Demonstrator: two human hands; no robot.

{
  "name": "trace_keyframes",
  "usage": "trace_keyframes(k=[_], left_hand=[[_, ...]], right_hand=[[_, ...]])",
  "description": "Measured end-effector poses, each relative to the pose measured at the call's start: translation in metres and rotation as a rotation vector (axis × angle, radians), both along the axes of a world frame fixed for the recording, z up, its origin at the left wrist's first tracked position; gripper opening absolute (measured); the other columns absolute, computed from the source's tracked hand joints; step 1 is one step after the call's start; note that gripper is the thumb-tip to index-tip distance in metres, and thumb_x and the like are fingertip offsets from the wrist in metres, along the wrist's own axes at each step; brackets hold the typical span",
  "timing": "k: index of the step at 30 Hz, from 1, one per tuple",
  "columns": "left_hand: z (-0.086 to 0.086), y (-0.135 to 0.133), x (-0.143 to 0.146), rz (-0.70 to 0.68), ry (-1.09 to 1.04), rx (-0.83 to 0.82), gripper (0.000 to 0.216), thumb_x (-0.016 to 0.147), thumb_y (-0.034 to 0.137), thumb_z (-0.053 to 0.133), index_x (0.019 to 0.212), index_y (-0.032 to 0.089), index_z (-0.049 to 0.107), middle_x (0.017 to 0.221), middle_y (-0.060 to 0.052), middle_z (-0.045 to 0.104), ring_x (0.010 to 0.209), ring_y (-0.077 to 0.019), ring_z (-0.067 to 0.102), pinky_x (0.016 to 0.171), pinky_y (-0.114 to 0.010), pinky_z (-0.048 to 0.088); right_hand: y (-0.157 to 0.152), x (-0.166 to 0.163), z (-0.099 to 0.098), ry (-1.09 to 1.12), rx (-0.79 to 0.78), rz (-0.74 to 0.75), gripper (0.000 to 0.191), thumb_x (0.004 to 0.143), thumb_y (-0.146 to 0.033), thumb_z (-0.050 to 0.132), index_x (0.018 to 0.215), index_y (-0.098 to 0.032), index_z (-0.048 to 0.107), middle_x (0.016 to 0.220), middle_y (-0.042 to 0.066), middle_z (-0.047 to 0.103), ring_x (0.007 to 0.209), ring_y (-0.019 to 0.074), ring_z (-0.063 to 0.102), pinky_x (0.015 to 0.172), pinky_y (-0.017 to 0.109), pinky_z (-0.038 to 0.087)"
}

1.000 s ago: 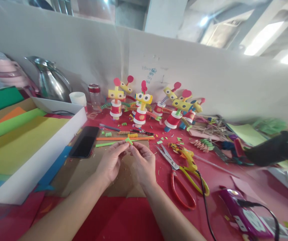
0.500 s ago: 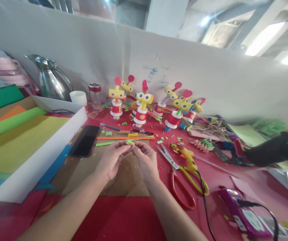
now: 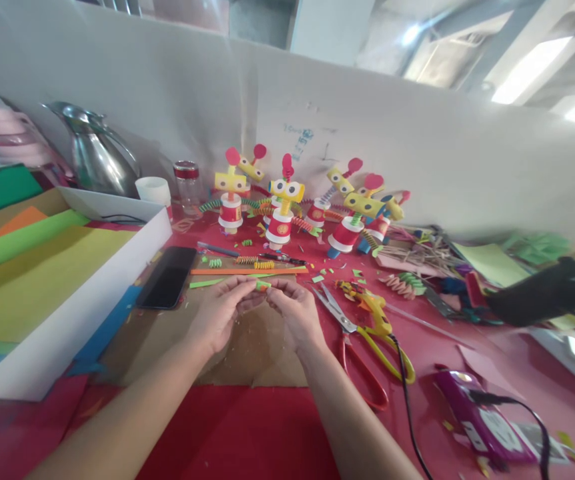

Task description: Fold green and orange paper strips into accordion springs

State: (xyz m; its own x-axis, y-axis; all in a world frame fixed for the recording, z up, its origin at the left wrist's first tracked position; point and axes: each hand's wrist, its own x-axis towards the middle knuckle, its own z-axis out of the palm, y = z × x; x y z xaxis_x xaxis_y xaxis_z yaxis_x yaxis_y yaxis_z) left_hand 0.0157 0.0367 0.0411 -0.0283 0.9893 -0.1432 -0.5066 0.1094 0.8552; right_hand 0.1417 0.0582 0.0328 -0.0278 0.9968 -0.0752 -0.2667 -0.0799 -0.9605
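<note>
Between my fingertips sits a small green and orange paper piece (image 3: 263,286), partly covered by the fingers. My left hand (image 3: 225,308) pinches it from the left, and my right hand (image 3: 295,310) pinches it from the right. Both hands are over the brown cardboard sheet (image 3: 252,363). Just beyond them lie an orange paper strip (image 3: 227,271) and a green paper strip (image 3: 202,285). Short paper springs, among them a yellow paper spring (image 3: 264,265), rest behind the strips near a pen (image 3: 282,259).
Scissors (image 3: 345,323) and a yellow glue gun (image 3: 378,313) lie right of my hands. A phone (image 3: 167,277) and a white box (image 3: 82,300) of coloured paper are left. Several paper-cup robots (image 3: 280,227) stand behind. A purple device (image 3: 487,420) with a cable is at right.
The paper piece has turned between my fingers, and some orange now shows beside the green. My right hand has shifted slightly right. The whole view has moved a little.
</note>
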Motion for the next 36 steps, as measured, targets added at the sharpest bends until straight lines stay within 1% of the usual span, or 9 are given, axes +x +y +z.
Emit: trace_keyframes(k=[5, 10, 14, 20, 26, 31, 33, 36], left_hand=[[0.004, -0.002, 0.002, 0.003, 0.093, -0.008, 0.019, 0.063, 0.019, 0.075, 0.08, 0.013, 0.068, 0.08, -0.003, 0.071, 0.079, -0.0143, 0.065, 0.082, -0.029, 0.05], [0.004, -0.002, 0.002, 0.03, 0.121, -0.015, 0.019, 0.063, 0.02, 0.074, 0.079, 0.013, 0.067, 0.08, -0.004, 0.07, 0.078, -0.0142, 0.065, 0.081, -0.029, 0.05], [0.001, -0.002, 0.002, 0.043, 0.119, -0.011, 0.021, 0.063, 0.02, 0.074, 0.081, 0.014, 0.066, 0.08, -0.003, 0.069, 0.079, -0.0144, 0.065, 0.081, -0.029, 0.05], [-0.001, 0.0, 0.003, 0.08, 0.172, -0.004, 0.021, 0.063, 0.019, 0.071, 0.083, 0.014, 0.066, 0.082, -0.003, 0.069, 0.078, -0.0141, 0.064, 0.079, -0.03, 0.05], [-0.002, -0.001, 0.004, 0.127, 0.194, 0.032, 0.02, 0.064, 0.017, 0.068, 0.084, 0.014, 0.066, 0.081, -0.002, 0.068, 0.075, -0.0126, 0.063, 0.079, -0.029, 0.049], [-0.002, -0.003, 0.007, 0.147, 0.175, 0.034, 0.02, 0.065, 0.015, 0.067, 0.084, 0.014, 0.065, 0.079, -0.002, 0.068, 0.076, -0.0126, 0.063, 0.08, -0.029, 0.05], [-0.001, -0.003, 0.006, 0.125, 0.135, 0.035, 0.021, 0.065, 0.014, 0.068, 0.086, 0.014, 0.065, 0.08, -0.002, 0.069, 0.077, -0.0129, 0.064, 0.081, -0.029, 0.05], [0.0, -0.002, 0.003, 0.054, 0.007, 0.018, 0.018, 0.069, 0.016, 0.067, 0.087, 0.014, 0.065, 0.08, -0.003, 0.071, 0.076, -0.014, 0.066, 0.082, -0.031, 0.051]], right_hand=[[-0.002, 0.003, 0.007, -0.071, 0.015, 0.025, 0.012, 0.06, -0.019, 0.066, 0.071, -0.015, 0.068, 0.061, -0.001, 0.063, 0.058, 0.0109, 0.054, 0.06, 0.024, 0.042], [-0.001, 0.004, 0.006, -0.127, 0.073, 0.046, 0.013, 0.062, -0.019, 0.065, 0.074, -0.014, 0.069, 0.068, 0.001, 0.066, 0.061, 0.0112, 0.056, 0.063, 0.025, 0.044], [-0.001, 0.003, 0.004, -0.139, 0.08, 0.053, 0.014, 0.062, -0.019, 0.064, 0.075, -0.014, 0.069, 0.07, 0.002, 0.067, 0.063, 0.0125, 0.059, 0.064, 0.025, 0.046], [-0.004, 0.0, 0.005, -0.135, 0.087, 0.049, 0.014, 0.062, -0.018, 0.064, 0.075, -0.015, 0.068, 0.072, 0.001, 0.069, 0.066, 0.0142, 0.063, 0.066, 0.026, 0.049], [-0.006, -0.004, 0.0, -0.077, 0.117, 0.061, 0.017, 0.065, -0.02, 0.067, 0.081, -0.015, 0.066, 0.076, 0.002, 0.069, 0.071, 0.0149, 0.063, 0.069, 0.027, 0.05], [-0.008, -0.008, -0.003, -0.064, 0.127, 0.022, 0.016, 0.065, -0.022, 0.069, 0.08, -0.016, 0.065, 0.076, 0.003, 0.068, 0.071, 0.0146, 0.063, 0.069, 0.027, 0.049], [-0.007, -0.007, -0.002, -0.053, 0.117, -0.001, 0.016, 0.065, -0.023, 0.069, 0.078, -0.016, 0.065, 0.075, 0.002, 0.068, 0.07, 0.0145, 0.062, 0.068, 0.027, 0.049], [-0.005, -0.005, -0.001, -0.046, 0.09, -0.022, 0.016, 0.063, -0.025, 0.069, 0.076, -0.016, 0.065, 0.072, 0.002, 0.068, 0.068, 0.0142, 0.061, 0.067, 0.026, 0.049]])
